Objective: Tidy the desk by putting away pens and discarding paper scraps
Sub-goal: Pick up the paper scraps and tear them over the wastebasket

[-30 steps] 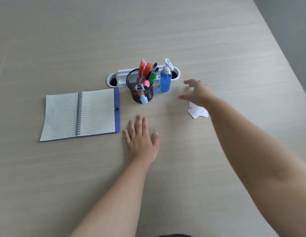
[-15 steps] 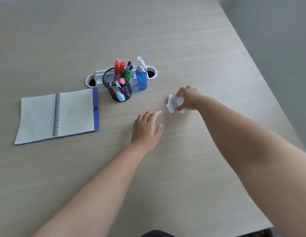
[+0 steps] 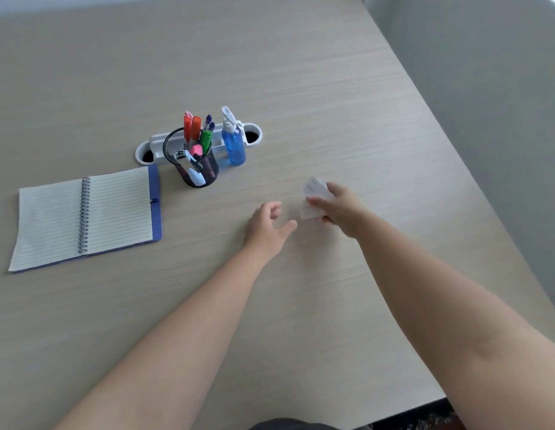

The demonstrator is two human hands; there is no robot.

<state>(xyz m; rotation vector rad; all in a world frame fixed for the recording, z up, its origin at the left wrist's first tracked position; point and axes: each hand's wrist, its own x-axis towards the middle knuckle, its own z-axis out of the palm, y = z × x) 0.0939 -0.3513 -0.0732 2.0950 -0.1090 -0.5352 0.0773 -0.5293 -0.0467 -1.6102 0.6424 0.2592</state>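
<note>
Head view, right hand: the right hand (image 3: pixel 338 206) is closed in a pinch on the paper scraps (image 3: pixel 313 198), thumb on the near face and fingers behind, lifted just off the desk (image 3: pixel 332 88).
Head view, left hand: the left hand (image 3: pixel 267 225) hovers just beside the scraps, fingers loosely curled and apart, holding nothing.
Head view, scraps: small white pieces fanned in the grip, blurred; how many there are I cannot tell.
Head view, pens: the pens (image 3: pixel 197 131) stand upright in the black mesh pen cup (image 3: pixel 192 162), well to the left of both hands; no loose pen shows on the desk.
Head view, other things: a blue spray bottle (image 3: pixel 234 144) stands just right of the cup, a white cable tray (image 3: pixel 155 147) lies behind both, and an open spiral notebook (image 3: pixel 83 215) lies at the left.
Handling: the scraps are likely feather-light, limp and easily creased; loose pieces could slip out of a fanned pinch.
Where to hold: best gathered into a stack and gripped across the middle, or cupped in the free palm.
Bin: none in view.
</note>
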